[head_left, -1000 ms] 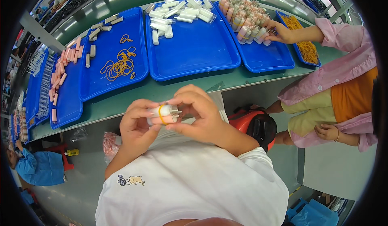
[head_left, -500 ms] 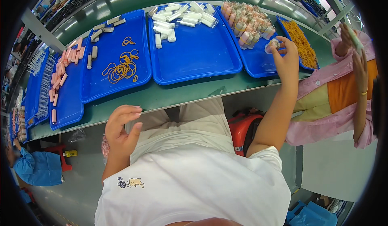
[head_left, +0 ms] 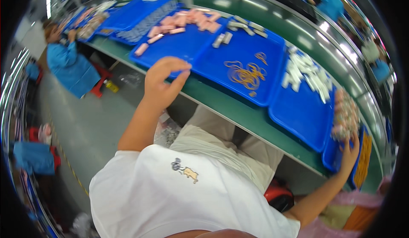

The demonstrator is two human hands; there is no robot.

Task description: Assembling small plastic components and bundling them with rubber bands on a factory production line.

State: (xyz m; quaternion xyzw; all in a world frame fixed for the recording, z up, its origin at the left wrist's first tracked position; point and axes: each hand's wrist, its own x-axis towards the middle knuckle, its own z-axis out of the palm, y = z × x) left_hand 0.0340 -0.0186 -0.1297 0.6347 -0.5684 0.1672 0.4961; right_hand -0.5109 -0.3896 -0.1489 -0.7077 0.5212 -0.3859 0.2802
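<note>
My left hand [head_left: 165,82] hovers over the near edge of the tray of pink pieces, fingers curved, thumb apart from them, nothing visible between. Short pink cylinders [head_left: 174,25] lie along the far side of that tray. At the far right, my right hand [head_left: 350,152] reaches to the near end of a pile of clear-wrapped bundles [head_left: 346,114] in pink and pale colours. Its fingers look spread against the pile; blur hides their exact contact. Beside that hand is a narrow tray of yellow rubber bands [head_left: 364,161].
A blue tray [head_left: 266,97] holds loose rubber bands [head_left: 247,75] and a few beige cylinders [head_left: 247,29]. White wrapped cylinders [head_left: 304,74] fill the far part of another tray [head_left: 298,123]. A co-worker in blue [head_left: 70,65] sits at the left; part of a person in pink shows at lower right.
The view has swung left. My left hand has risen from near my lap to the pink pieces' tray. My right hand, which held a small wrapped bundle, is now against the pile.
</note>
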